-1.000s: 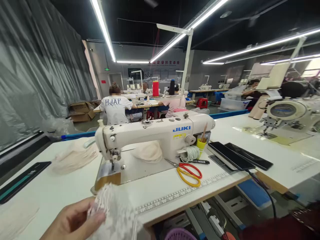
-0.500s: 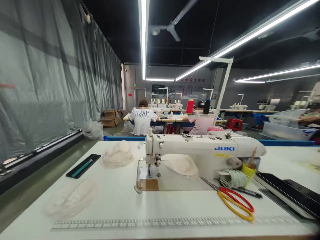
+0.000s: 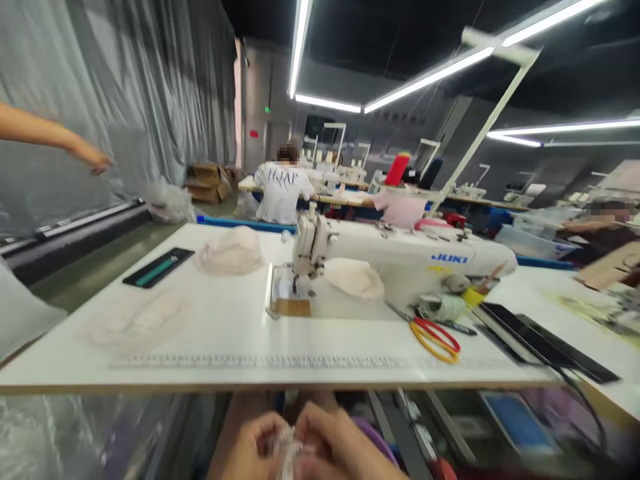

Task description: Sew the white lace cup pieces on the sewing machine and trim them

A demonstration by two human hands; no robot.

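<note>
Low in front of the table edge, my left hand (image 3: 256,441) and my right hand (image 3: 336,440) are close together with fingers curled. Between them they pinch a small whitish, crumpled strip (image 3: 287,445); blur hides its exact kind. Beyond them on the white table (image 3: 225,333) stands a white JUKI sewing machine (image 3: 390,243). A pale fabric piece (image 3: 354,278) rests under its arm. To its left lie two pale fabric piles, one farther back (image 3: 231,250) and one nearer (image 3: 140,323).
Scissors with red and yellow handles (image 3: 434,339) lie right of the machine, near a yellow cup (image 3: 474,296). A clear ruler (image 3: 260,362) runs along the front edge. A dark-green case (image 3: 159,268) lies left. Another person's arm (image 3: 60,139) reaches in at left; co-workers sit ahead.
The view has tipped down and tilted, bringing my two hands and the whitish strip into sight below the table. Another person's arm has appeared at the left.
</note>
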